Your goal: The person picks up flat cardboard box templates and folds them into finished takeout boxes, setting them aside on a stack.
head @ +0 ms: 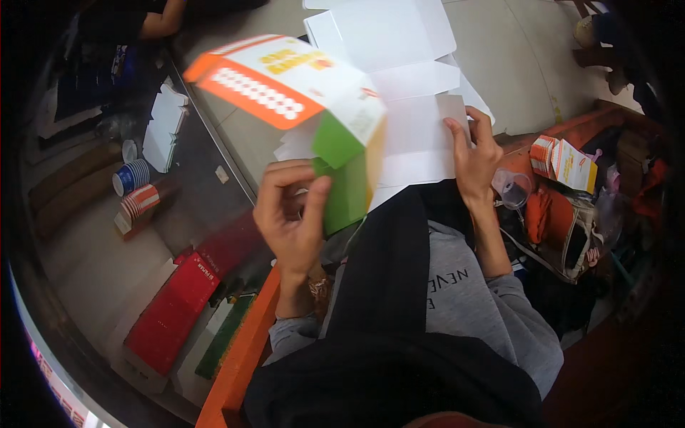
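Observation:
My left hand (289,214) pinches the green edge of a printed cardboard box blank (321,75) between thumb and fingers. This blank is white, orange and green, bends upward and is blurred at its far end. White unprinted sides of flat cardboard blanks (385,37) lie spread out in front of my lap. My right hand (479,155) grips an upright cardboard flap (452,115) at their right side. Whether that flap belongs to the printed blank, I cannot tell.
At left, a dark table (198,160) bears stacked blue paper cups (131,176), striped cartons (140,203), folded white cardboard (163,128) and a red box (176,310). At right lie folded cartons (572,166), a plastic cup (512,188) and a bag (562,230). Another person's arm (166,21) shows top left.

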Demonstrator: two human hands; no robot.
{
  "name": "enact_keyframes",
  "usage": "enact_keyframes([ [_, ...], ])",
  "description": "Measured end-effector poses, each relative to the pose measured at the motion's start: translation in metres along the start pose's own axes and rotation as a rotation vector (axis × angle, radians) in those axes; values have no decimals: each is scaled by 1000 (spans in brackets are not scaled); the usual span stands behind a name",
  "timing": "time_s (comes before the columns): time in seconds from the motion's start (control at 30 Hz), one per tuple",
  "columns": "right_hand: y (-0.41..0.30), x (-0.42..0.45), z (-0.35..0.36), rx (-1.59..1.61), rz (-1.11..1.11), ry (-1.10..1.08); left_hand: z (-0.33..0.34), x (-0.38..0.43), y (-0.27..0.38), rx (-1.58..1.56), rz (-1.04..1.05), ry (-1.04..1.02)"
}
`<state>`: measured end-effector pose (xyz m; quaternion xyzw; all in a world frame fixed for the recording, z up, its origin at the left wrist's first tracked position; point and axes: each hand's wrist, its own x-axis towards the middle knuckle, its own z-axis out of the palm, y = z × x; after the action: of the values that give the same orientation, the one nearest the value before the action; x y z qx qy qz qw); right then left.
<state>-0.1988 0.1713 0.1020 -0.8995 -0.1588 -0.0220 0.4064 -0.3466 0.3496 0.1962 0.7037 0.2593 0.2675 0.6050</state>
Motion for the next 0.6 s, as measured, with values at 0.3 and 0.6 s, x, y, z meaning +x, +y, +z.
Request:
enact_keyframes([
  [0.3,-42,-7,-19,308,-34,-106,26,-2,15,133,-37,-90],
  [0.6,-39,16,-9,-43,-380,130,18,17,28,267,-27,-101],
])
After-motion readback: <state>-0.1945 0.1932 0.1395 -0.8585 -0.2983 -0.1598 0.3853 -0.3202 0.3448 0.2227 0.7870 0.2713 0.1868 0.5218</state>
